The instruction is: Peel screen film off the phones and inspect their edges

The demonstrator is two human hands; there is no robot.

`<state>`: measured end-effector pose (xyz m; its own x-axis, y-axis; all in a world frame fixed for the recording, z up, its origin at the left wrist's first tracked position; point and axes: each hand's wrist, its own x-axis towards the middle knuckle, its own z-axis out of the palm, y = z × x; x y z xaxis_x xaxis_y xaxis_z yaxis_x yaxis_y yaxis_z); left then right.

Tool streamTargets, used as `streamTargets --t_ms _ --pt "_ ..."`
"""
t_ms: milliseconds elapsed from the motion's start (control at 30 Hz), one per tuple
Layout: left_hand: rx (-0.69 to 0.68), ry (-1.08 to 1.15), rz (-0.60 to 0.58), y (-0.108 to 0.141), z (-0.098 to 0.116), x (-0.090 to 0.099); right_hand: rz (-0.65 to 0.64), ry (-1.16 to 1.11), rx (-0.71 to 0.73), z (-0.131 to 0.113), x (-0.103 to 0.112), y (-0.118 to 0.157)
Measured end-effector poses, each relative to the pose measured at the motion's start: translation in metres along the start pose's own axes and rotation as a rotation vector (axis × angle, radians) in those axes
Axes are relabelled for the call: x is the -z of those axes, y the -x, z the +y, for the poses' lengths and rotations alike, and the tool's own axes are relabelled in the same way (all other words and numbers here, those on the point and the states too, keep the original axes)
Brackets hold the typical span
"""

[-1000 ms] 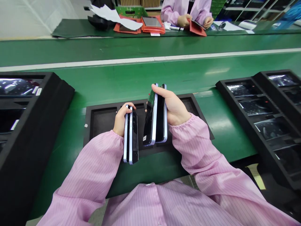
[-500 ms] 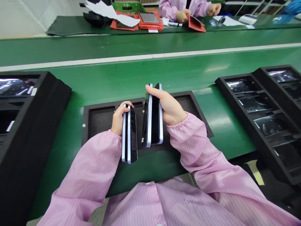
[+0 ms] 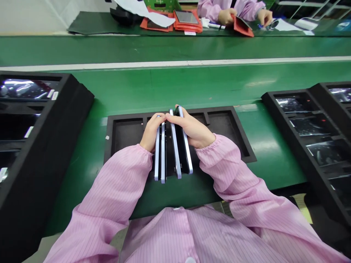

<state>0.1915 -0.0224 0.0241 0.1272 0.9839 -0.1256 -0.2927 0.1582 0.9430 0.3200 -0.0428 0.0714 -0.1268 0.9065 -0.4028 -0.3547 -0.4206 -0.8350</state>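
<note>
My left hand (image 3: 151, 132) is closed round two phones (image 3: 160, 157) with pale lilac edges, held on edge side by side. Two more phones (image 3: 181, 146) stand on edge in my right hand (image 3: 194, 130), tilted and fanned slightly apart at the lower end. The thumbs of both hands meet between the pairs, and a narrow gap separates the pairs lower down. Beneath them lies a black foam tray (image 3: 124, 135) with rectangular recesses, its middle hidden by my hands and the phones.
Black trays of phones (image 3: 79, 109) are stacked at the left, and more trays (image 3: 282, 128) stand at the right. Across the green bench (image 3: 192, 82), a person in pink holds a red pouch (image 3: 242, 27) beside other red pouches (image 3: 188, 21) and papers.
My hands have come together, bringing the two pairs of phones close to each other. The left pair has moved up and right; the view has shifted slightly left.
</note>
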Motion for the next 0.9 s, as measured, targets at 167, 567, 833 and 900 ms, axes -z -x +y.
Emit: streamTargets --t_ms 167,567,833,900 --pt "0.015 -0.028 0.017 0.001 0.003 -0.003 0.082 0.012 0.018 0.015 -0.005 -0.003" --pt "0.048 -0.061 0.022 0.001 0.006 -0.005 0.085 0.159 0.054 0.028 -0.008 -0.002" --pt "0.096 -0.039 0.025 -0.002 0.003 -0.002 0.11 0.326 0.077 0.029 -0.005 -0.003" --pt "0.095 -0.041 0.019 -0.002 0.003 -0.001 0.117 0.382 0.102 0.03 -0.003 -0.004"
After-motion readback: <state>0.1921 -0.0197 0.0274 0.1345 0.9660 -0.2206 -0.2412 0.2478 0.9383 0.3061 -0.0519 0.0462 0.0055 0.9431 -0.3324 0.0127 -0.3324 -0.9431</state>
